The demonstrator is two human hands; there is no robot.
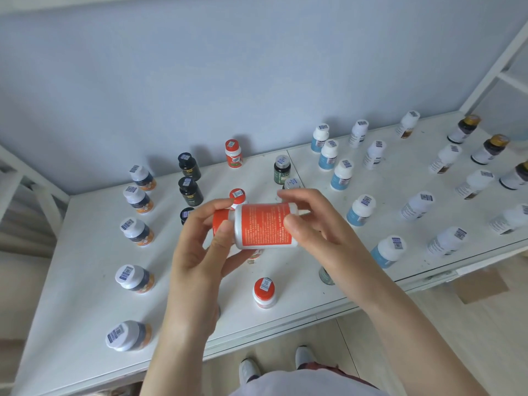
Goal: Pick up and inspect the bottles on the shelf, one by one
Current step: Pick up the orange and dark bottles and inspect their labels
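Observation:
A white bottle with an orange label and orange cap point(264, 225) lies sideways in the air above the white shelf point(85, 281), cap pointing left. My left hand point(201, 247) grips its cap end, thumb on top. At the bottom end my right hand point(311, 224) holds it between thumb and fingers. The label's printed text faces me. Other orange-capped bottles stand in a column: one at the back point(233, 153), one just behind the held bottle point(237, 195), one in front point(264, 292).
Several bottles stand in columns on the shelf: white-capped dark ones at left point(134, 277), black ones point(190, 191), green ones point(282, 168), blue-labelled ones point(360, 210), white ones and gold-capped ones point(489, 148) at right. A white frame post rises at the right point(491, 70). The blue wall is behind.

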